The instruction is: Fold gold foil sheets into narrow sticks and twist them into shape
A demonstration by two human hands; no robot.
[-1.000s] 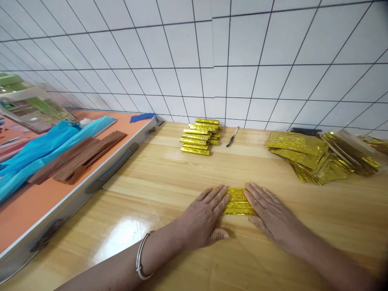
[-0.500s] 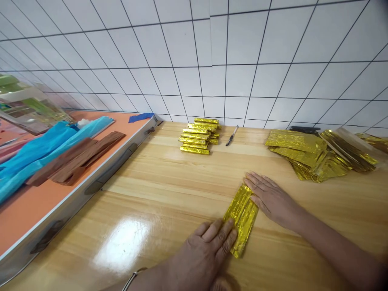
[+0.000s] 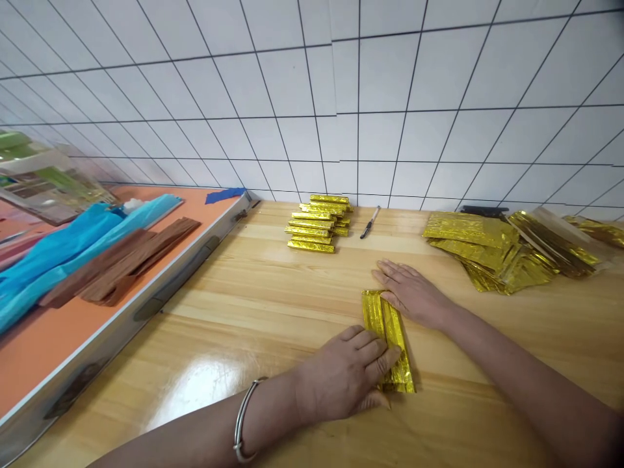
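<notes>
A creased strip of gold foil [image 3: 403, 354] lies on the wooden table, folded lengthwise into narrow panels. Across its left and middle part rests my left hand [image 3: 348, 370], fingers slightly bent on the foil and thumb apart on the near side. My right hand [image 3: 414, 292] is flat at the foil's far end, its thumb touching the top corner and its fingers stretched out over the tabletop. Part of the foil is hidden under my left fingers. Farther back sits a stack of narrow folded gold foil strips [image 3: 312, 231].
A pen [image 3: 370, 223] lies beside the stack near the tiled wall. Gold foil sheets [image 3: 468, 237] are piled at the right, with a dark object [image 3: 485, 210] behind them. On the left, an orange surface [image 3: 160, 244] with a raised edge carries blue [image 3: 82, 237] and brown crepe-like strips [image 3: 141, 260].
The foil strip has turned, its near end swinging to the right and its far end to the left. My left hand has moved right and farther onto it; my right hand has shifted left.
</notes>
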